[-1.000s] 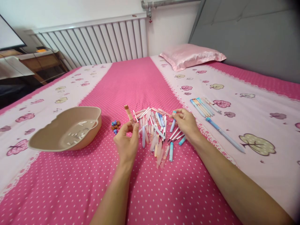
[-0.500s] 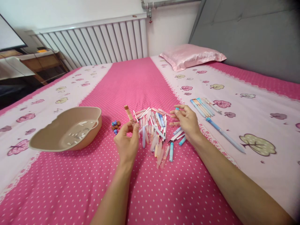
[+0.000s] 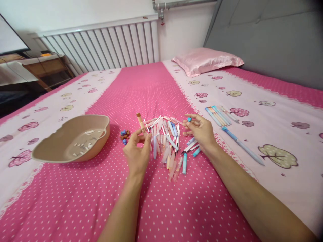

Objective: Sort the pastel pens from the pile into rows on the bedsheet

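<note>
My left hand (image 3: pixel 137 153) is closed on a tan pen barrel (image 3: pixel 141 122) with a brown end, held upright left of the heap. Between the thumb and fingers of my right hand (image 3: pixel 200 131) is a small blue pen end piece (image 3: pixel 189 119). Between my hands lies a heap of pen parts (image 3: pixel 165 153): pink and pale blue barrels, clear caps and white refills with dark tips. A blue barrel (image 3: pixel 184 163) lies at its near right edge. Small blue and brown pieces (image 3: pixel 124 135) form a little pile left of my left hand.
A beige basin (image 3: pixel 60 144) with small white bits in it stands at left. Several pens (image 3: pixel 219 116) lie in a row at right, with a single blue pen (image 3: pixel 242 146) nearer. A pink pillow (image 3: pixel 207 60) rests at the back, before a grey headboard (image 3: pixel 272 40).
The tan barrel in my left hand has shifted slightly to the right. My right fingers have turned a little, and the blue end piece shows more fully, slightly lower and further left.
</note>
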{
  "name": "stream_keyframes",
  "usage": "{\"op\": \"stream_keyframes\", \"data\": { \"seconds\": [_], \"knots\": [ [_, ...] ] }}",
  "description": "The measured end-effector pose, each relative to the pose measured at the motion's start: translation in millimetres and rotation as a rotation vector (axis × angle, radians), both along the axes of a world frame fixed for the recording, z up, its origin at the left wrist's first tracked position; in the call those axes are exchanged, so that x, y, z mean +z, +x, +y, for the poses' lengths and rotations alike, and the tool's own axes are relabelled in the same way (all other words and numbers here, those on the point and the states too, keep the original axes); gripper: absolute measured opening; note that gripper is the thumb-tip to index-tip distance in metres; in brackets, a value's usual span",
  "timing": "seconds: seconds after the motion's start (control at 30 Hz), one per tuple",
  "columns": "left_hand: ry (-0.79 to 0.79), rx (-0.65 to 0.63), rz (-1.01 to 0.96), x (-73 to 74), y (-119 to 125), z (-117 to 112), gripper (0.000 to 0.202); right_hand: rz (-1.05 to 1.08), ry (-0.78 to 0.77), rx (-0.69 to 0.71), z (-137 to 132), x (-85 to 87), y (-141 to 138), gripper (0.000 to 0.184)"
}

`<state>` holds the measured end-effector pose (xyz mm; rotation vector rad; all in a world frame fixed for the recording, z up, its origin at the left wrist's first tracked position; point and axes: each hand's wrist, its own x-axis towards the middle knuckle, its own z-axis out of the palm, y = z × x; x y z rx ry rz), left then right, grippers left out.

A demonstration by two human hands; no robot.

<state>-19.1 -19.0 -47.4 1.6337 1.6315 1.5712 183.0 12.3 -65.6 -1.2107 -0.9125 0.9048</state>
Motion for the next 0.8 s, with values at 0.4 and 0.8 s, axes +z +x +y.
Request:
{"op": "stream_keyframes", "data": {
  "seconds": [0.4,0.8],
  "knots": [
    [0.247,-0.058,0.232,-2.3,-2.8,1.7,0.014,0.001,0.1,0.153,-16.7,26.3,-11.8,0.042],
    [0.309,-0.122,0.375,-0.7,-4.0,4.2,0.013,-0.082,0.397,0.38,-45.5,47.2,-36.3,0.019]
  ]
}}
